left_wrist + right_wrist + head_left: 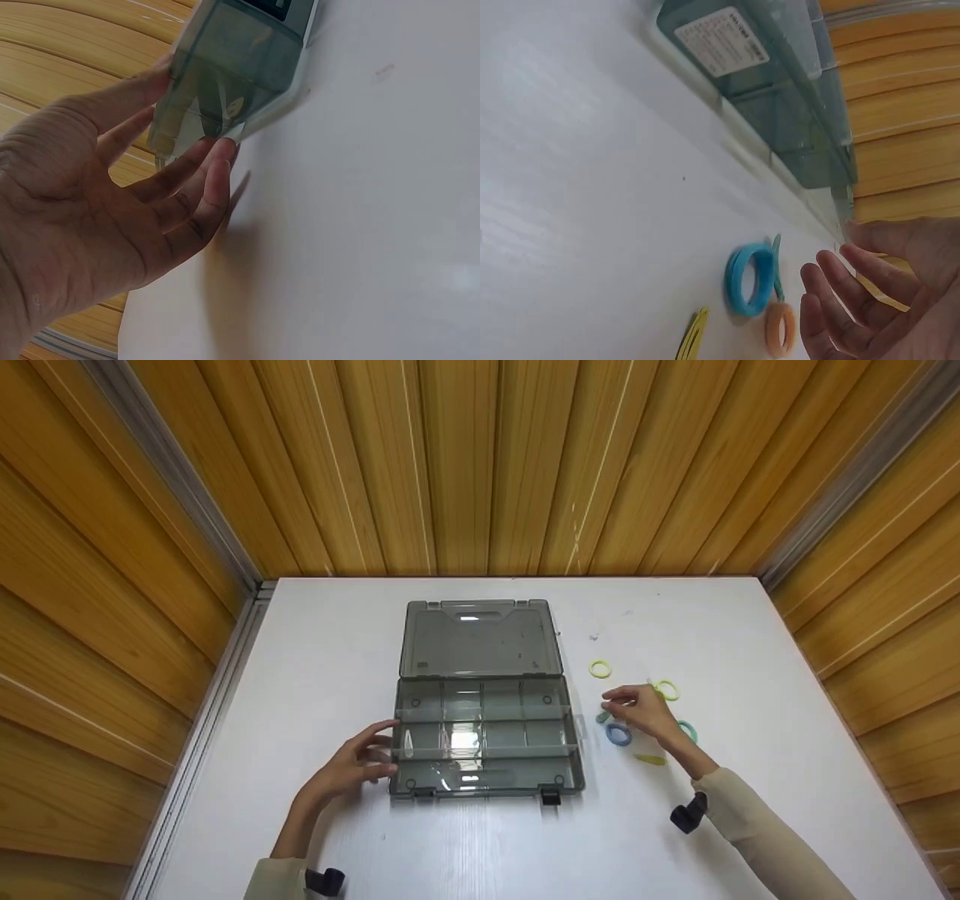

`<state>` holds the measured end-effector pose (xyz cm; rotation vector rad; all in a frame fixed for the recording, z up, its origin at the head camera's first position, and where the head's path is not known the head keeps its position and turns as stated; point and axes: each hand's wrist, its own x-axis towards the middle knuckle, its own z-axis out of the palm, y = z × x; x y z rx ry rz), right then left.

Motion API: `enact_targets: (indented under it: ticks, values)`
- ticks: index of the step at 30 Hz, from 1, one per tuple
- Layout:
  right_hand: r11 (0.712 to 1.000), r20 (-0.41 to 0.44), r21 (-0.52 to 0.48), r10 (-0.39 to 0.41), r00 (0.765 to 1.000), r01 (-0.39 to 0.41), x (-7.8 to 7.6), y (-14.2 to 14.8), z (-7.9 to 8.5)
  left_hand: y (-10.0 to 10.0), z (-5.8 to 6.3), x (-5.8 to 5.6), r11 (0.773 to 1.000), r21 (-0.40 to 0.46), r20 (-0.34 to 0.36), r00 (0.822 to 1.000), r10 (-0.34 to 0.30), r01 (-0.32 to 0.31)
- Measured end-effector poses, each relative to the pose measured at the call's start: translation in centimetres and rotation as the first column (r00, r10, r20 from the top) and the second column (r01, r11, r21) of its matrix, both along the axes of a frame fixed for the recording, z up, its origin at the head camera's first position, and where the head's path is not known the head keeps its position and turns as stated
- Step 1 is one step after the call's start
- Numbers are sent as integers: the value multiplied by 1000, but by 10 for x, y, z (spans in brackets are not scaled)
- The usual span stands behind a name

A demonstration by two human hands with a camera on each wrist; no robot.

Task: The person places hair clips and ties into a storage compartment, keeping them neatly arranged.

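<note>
A smoky-grey plastic organizer box [510, 777] lies with its lid [480, 649] folded back and clear dividers across its tray. At its left wall is my left hand [349, 765], thumb and fingers spread; the left wrist view shows fingertips touching the box side. My right hand [643, 711] hovers right of the box, fingers loosely bent, nothing visible in them. Below it lie a blue hair tie [733, 281], a peach hair tie [772, 334], a slim teal hair clip [778, 274] and a yellow hair clip [692, 336].
A yellow hair tie [591, 670] lies beside the lid. A yellow-green ring [676, 691] and a teal ring [693, 729] lie past the right hand. Wood-patterned panels [465, 472] wall in the white table [315, 660] at the back and sides.
</note>
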<state>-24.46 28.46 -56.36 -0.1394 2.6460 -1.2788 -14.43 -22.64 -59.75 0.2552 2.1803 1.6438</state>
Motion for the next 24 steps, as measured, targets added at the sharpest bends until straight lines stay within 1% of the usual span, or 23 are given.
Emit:
enact_targets:
  ticks: [4, 6, 10, 15, 19, 24]
  values:
    - [999, -3, 48, -18, 1000, 18, 0, 12, -7, -1, 0, 0, 1000, 9, -7, 1000, -8, 8]
    - [998, -1, 70, -3, 1000, 3, 1, 16, -10, -1, 0, 0, 1000, 8, -12, 1000, -11, 12]
    - [997, 0, 81, 14, 1000, -14, 2, 20, -13, -1, 0, 0, 1000, 5, -21, 1000, -16, 16]
    - [997, -20, 75, 11, 1000, -9, 1, 16, -14, 0, 0, 0, 1000, 10, -16, 1000, -16, 16]
    - [995, -25, 98, 10, 1000, -7, 0, 11, -14, 0, 0, 0, 1000, 4, 1, 1000, -4, 4]
    - [992, -62, 123, 19, 998, -11, -2, 3, -17, 0, -2, 0, 1000, -1, 5, 1000, 1, -1]
